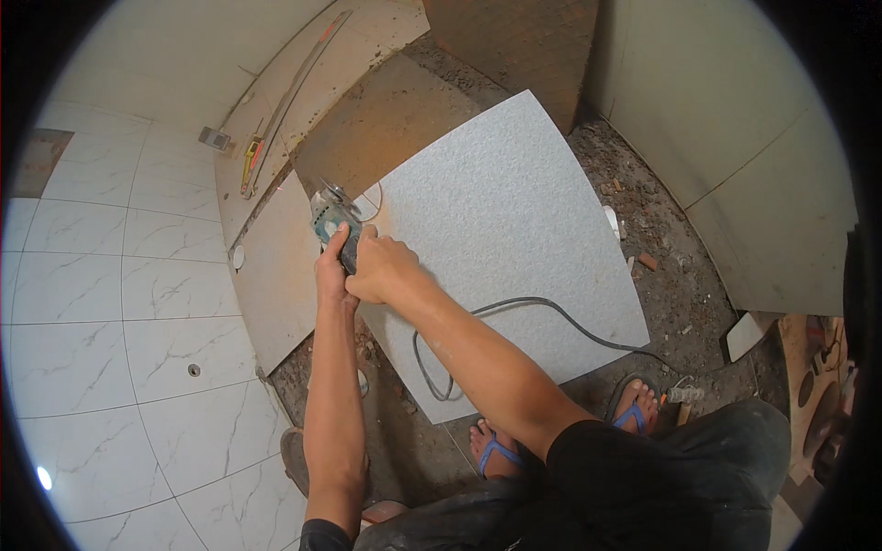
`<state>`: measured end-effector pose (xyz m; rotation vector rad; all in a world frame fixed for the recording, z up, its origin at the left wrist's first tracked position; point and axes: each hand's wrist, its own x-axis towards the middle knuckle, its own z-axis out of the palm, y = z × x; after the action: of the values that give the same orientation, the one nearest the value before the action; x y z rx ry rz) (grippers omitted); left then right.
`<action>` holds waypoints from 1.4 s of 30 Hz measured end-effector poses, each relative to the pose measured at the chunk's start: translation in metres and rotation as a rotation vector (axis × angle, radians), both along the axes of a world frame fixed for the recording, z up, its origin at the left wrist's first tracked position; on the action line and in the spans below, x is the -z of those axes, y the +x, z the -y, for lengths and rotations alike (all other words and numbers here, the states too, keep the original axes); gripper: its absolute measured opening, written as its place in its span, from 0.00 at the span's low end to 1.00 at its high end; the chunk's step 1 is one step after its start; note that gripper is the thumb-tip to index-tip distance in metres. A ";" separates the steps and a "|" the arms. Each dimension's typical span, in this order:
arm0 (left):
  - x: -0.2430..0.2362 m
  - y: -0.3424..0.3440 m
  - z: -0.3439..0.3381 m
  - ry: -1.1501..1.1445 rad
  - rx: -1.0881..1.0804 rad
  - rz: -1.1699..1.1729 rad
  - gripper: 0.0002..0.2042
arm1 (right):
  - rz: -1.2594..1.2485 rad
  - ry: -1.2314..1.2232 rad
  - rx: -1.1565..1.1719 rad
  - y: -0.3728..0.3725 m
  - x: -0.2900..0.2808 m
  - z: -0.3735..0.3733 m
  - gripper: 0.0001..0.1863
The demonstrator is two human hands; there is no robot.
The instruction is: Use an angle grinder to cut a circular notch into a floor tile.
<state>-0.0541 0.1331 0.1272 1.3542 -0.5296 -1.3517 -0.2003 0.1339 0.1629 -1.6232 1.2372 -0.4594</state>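
Both my hands are wrapped round the body of a teal and dark angle grinder (336, 220). My left hand (334, 272) is closed on its left side, and my right hand (384, 264) grips it from the right. The grinder's head and disc are at the left edge of a large speckled grey-white tile (514, 220), next to a curved reddish outline (371, 200). From the image alone I cannot tell whether the disc touches the tile. A black power cord (551, 305) loops across the tile under my right forearm.
White marble-patterned tiles (69, 285) with a small round fitting (194, 370) lie to the left. A long straightedge (299, 78), a yellow tool (252, 156) and a grey device (214, 139) rest beyond. Rubble (648, 220) borders the right. My feet in blue flip-flops (496, 452) stand by the tile's near edge.
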 end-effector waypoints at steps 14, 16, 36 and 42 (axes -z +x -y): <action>-0.006 -0.003 0.002 -0.025 0.029 -0.081 0.12 | -0.051 0.056 -0.040 -0.004 -0.012 0.010 0.38; -0.005 -0.003 0.002 -0.028 0.027 -0.078 0.12 | -0.053 0.062 -0.046 -0.004 -0.012 0.009 0.38; 0.001 -0.004 0.001 -0.028 0.014 -0.096 0.16 | -0.052 0.032 -0.028 -0.005 -0.009 0.010 0.38; 0.001 0.000 0.003 -0.022 0.028 -0.087 0.16 | -0.051 0.049 -0.045 -0.003 -0.010 0.013 0.39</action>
<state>-0.0540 0.1301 0.1258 1.2688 -0.5051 -1.4168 -0.2035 0.1214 0.1724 -1.6268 1.2379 -0.3589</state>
